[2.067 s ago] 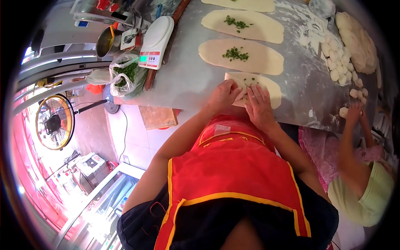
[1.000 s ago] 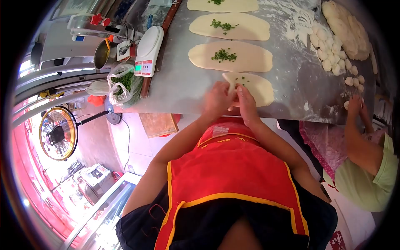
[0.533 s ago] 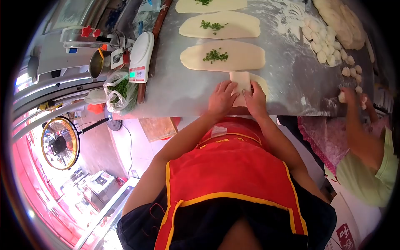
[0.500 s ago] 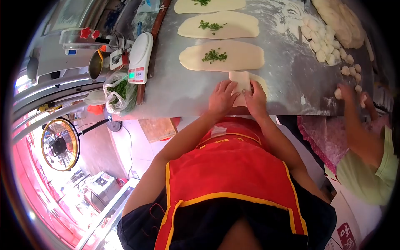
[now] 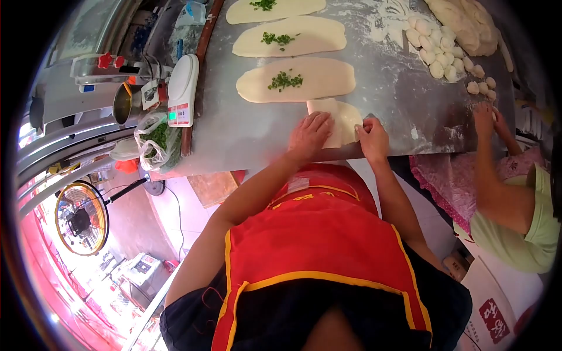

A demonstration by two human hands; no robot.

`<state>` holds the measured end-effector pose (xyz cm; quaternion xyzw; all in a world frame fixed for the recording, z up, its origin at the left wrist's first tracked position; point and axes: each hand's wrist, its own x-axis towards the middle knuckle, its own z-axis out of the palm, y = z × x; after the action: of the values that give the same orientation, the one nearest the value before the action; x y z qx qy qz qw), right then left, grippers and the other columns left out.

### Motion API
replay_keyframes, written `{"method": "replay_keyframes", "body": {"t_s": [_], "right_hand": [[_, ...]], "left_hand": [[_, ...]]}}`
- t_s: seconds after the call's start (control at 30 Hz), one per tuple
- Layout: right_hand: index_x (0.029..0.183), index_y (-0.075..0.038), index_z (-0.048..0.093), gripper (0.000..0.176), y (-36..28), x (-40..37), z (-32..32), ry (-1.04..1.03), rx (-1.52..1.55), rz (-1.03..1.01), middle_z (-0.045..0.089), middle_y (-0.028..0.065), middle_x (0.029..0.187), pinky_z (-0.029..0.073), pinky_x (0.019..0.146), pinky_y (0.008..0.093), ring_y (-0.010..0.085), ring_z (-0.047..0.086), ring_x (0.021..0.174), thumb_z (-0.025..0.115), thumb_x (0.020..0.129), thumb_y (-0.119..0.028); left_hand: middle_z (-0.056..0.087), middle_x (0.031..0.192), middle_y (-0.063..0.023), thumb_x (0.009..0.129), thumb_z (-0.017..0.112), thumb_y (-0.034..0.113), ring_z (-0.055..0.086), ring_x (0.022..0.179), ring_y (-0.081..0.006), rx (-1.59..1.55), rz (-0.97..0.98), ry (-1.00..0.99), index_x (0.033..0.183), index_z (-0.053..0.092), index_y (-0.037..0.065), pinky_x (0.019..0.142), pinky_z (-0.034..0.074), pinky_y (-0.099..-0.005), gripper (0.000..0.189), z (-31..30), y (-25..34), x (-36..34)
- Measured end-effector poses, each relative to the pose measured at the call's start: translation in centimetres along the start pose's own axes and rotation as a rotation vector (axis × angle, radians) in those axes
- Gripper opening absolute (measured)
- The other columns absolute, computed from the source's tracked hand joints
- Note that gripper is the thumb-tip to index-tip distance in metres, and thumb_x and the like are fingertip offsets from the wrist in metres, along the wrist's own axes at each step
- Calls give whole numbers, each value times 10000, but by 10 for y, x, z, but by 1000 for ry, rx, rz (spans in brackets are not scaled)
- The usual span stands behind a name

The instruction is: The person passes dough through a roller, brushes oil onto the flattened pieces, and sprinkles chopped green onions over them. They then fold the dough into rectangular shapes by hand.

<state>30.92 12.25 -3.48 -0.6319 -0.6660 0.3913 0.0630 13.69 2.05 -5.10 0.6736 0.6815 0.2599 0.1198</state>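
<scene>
A pale dough sheet (image 5: 349, 120) lies at the near edge of the metal table, its left part folded over on itself. My left hand (image 5: 311, 136) rests on the folded part with its fingers laid flat and close together. At the sheet's right end my right hand (image 5: 373, 139) is closed, thumb and fingers pinching the dough's edge. Just beyond is a long oval dough sheet (image 5: 328, 79) with chopped green onion (image 5: 285, 81) on its middle. Two similar topped sheets lie farther back, the farthest cut off by the view.
At the left stand a white kitchen scale (image 5: 184, 85) and a plastic bag of greens (image 5: 157, 137). Small dough balls (image 5: 436, 50) and a large dough mass (image 5: 465, 26) lie at the right back. A co-worker's hands (image 5: 485, 117) are at the right edge.
My right hand has moved right, from the folded part to the sheet's free end. My left hand stays on the fold. The whole view has shifted slightly.
</scene>
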Motion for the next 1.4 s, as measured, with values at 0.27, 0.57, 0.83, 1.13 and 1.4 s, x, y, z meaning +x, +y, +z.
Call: {"method": "replay_keyframes", "body": {"t_s": [0.27,0.57,0.83,1.13,1.4], "right_hand": [[925,-19,572,145,-39,-27,12,-69,315,-296,610,149,828,481,705,368,285,610,771,613,800,-83],[1072,-28,554,271,-22,-10,35,-82,412,-295,595,150,958,495,761,351,275,610,844,567,802,-29],[1313,30,386,534,-54,-16,17,17,126,-733,428,225,1332,317,1041,423,350,407,1246,560,861,-196],[1359,47,330,630,-30,-15,48,-86,-188,-946,366,228,1399,188,1117,461,373,288,1338,532,880,-309],[1207,31,479,534,-44,-2,27,-174,255,-36,584,205,1132,452,892,384,322,565,1061,678,746,-149]], "left_hand": [[527,1211,-111,776,629,92,465,1171,-300,-213,-71,46,1144,541,62,956,406,-407,380,-5,-1,-1],[605,1049,-175,789,708,233,622,899,-295,-610,-889,-48,1135,470,-24,772,501,-380,492,-25,5,7],[533,1099,-167,740,748,258,591,956,-290,-391,-815,7,1145,453,1,786,496,-376,564,13,-4,8],[541,1082,-155,770,721,207,602,927,-274,-519,-744,-27,1135,481,1,761,503,-365,483,-20,3,8],[660,913,-135,763,735,250,642,826,-239,-401,-932,-242,1117,517,-29,714,512,-364,500,-20,4,18]]}}
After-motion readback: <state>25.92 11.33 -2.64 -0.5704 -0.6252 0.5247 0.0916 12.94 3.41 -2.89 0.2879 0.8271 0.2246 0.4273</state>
